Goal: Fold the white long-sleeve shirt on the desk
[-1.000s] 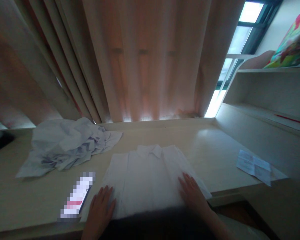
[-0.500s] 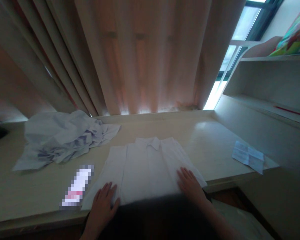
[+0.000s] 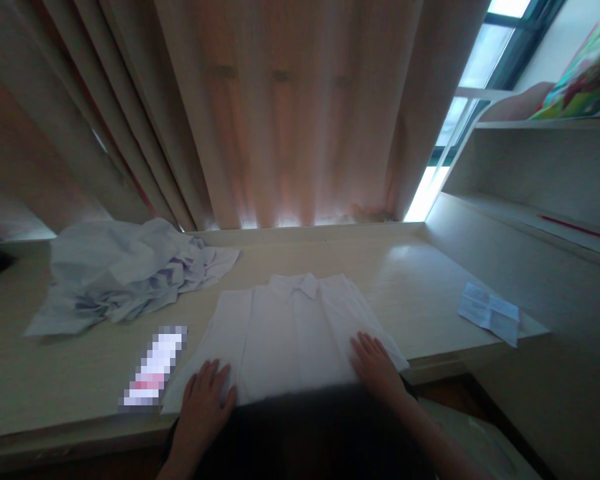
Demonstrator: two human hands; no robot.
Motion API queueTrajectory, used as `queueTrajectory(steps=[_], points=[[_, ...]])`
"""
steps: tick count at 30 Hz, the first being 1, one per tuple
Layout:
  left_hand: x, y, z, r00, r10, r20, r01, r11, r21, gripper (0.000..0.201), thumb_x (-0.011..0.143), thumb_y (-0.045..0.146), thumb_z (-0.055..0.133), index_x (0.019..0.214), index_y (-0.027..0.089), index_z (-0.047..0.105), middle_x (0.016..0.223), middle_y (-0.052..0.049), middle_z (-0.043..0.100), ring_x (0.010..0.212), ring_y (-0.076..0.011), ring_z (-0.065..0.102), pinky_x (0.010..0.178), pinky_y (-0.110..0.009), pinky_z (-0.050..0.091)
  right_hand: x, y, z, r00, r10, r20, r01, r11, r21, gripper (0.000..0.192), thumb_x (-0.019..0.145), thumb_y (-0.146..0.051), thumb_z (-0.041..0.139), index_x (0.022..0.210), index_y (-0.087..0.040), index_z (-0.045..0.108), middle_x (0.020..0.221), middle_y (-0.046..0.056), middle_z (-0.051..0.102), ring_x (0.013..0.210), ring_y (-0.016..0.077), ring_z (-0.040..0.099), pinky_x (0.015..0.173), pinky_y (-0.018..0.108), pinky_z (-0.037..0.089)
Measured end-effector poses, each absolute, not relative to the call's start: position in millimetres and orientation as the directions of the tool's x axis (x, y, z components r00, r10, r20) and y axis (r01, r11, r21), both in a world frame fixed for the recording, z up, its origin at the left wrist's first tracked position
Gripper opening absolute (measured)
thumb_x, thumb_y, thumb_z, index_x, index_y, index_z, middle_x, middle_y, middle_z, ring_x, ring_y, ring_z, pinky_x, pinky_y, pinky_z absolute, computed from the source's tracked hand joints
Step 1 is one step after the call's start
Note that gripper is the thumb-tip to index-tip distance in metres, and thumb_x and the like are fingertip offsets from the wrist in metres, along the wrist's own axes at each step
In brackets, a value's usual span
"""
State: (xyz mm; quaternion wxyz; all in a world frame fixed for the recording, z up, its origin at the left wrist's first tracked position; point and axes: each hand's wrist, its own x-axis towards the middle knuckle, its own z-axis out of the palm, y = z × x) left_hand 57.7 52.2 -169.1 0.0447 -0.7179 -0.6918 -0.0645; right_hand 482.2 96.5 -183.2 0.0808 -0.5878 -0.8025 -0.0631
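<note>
Currently I see a pale shelf unit [image 3: 500, 243] along the tabletop's [image 3: 330, 257] right edge, with a brightly coloured package [image 3: 587, 80] on its upper board, cut off by the frame, and a thin red stick [image 3: 577, 228] in the compartment below. The white shirt [image 3: 277, 340] lies smoothed out at the tabletop's near edge, pointed collar toward the far edge, a few long creases down the fabric. Both hands are flattened, palms down, fingers loosely spread: the left hand [image 3: 205, 397] on the shirt's left side, the right hand [image 3: 377, 367] on its right. A rumpled heap of white cloth [image 3: 125, 263] sits by the far edge, at left; a creased paper [image 3: 490, 312] lies near the near right corner. Pixelation masks the phone-like slab [image 3: 155, 370] left of the shirt, and dark blur hides the shirt's lower end from me.
</note>
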Motion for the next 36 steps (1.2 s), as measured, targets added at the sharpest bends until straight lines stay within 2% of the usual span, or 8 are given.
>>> queueTrajectory(steps=[5,9,14,18,27,31,33,36], points=[[47,45,-171,0.027,0.967,0.253,1.0,-0.023,-0.021,0.047,0.078,0.035,0.042,0.117,0.015,0.059,0.132,-0.015,0.051,0.128,-0.03,0.039,0.107,-0.052,0.026,491,92,-185,-0.31,0.903,0.299,0.946,0.325,-0.001,0.046,0.09,-0.035,0.04,0.131,-0.017,0.047,0.143,0.015,0.038,0.134,0.0276,0.029,0.108,0.047,0.026],[19,43,-178,-0.012,0.958,0.288,1.0,0.015,-0.009,0.048,0.081,0.036,0.037,0.119,0.015,0.056,0.129,-0.014,0.054,0.124,-0.0278,0.044,0.106,-0.048,0.03,506,88,-190,-0.275,0.889,0.365,0.951,0.307,-0.031,0.045,0.09,-0.036,0.04,0.13,-0.018,0.048,0.144,0.013,0.037,0.134,0.0273,0.028,0.109,0.048,0.026],[11,48,-182,-0.113,0.963,0.245,0.994,0.108,0.033,0.049,0.085,0.038,0.029,0.12,0.013,0.053,0.127,-0.014,0.054,0.12,-0.0261,0.047,0.103,-0.045,0.035,514,91,-199,-0.124,0.932,0.341,0.984,0.16,-0.081,0.043,0.09,-0.037,0.037,0.123,-0.015,0.054,0.133,0.015,0.049,0.126,0.0285,0.041,0.103,0.047,0.035],[18,51,-185,-0.199,0.957,0.213,0.979,0.186,0.078,0.051,0.087,0.041,0.025,0.121,0.015,0.053,0.131,-0.013,0.049,0.122,-0.0269,0.045,0.103,-0.048,0.034,512,94,-200,-0.118,0.937,0.329,0.985,0.154,-0.084,0.043,0.09,-0.036,0.037,0.122,-0.014,0.055,0.132,0.016,0.048,0.126,0.0278,0.041,0.104,0.045,0.035],[16,48,-184,-0.221,0.959,0.179,0.973,0.205,0.104,0.05,0.087,0.039,0.026,0.123,0.015,0.051,0.133,-0.014,0.048,0.123,-0.0262,0.044,0.103,-0.049,0.033,514,93,-199,-0.102,0.94,0.325,0.989,0.132,-0.07,0.042,0.088,-0.034,0.04,0.122,-0.014,0.054,0.131,0.016,0.049,0.125,0.0274,0.041,0.104,0.044,0.035],[27,53,-182,-0.13,0.95,0.283,0.991,0.123,0.045,0.045,0.083,0.032,0.036,0.118,0.012,0.056,0.133,-0.018,0.047,0.129,-0.0325,0.036,0.105,-0.056,0.026,489,93,-190,-0.116,0.919,0.376,0.989,0.141,-0.037,0.04,0.086,-0.028,0.042,0.12,-0.012,0.055,0.133,0.019,0.046,0.128,0.0315,0.037,0.105,0.05,0.031],[49,65,-183,-0.016,0.938,0.347,1.0,0.008,0.025,0.042,0.082,0.029,0.041,0.119,0.015,0.056,0.135,-0.016,0.046,0.132,-0.0338,0.031,0.107,-0.058,0.023,458,98,-184,-0.175,0.898,0.404,0.974,0.217,-0.062,0.039,0.086,-0.026,0.042,0.12,-0.012,0.055,0.137,0.019,0.042,0.131,0.0312,0.032,0.106,0.05,0.029],[100,93,-186,0.182,0.9,0.395,0.976,-0.216,0.042,0.039,0.083,0.026,0.043,0.119,0.017,0.055,0.132,-0.013,0.05,0.132,-0.0295,0.034,0.106,-0.051,0.031,398,117,-177,-0.29,0.867,0.404,0.92,0.368,-0.13,0.04,0.084,-0.023,0.043,0.123,-0.016,0.052,0.139,0.015,0.041,0.132,0.0278,0.032,0.105,0.047,0.031]])
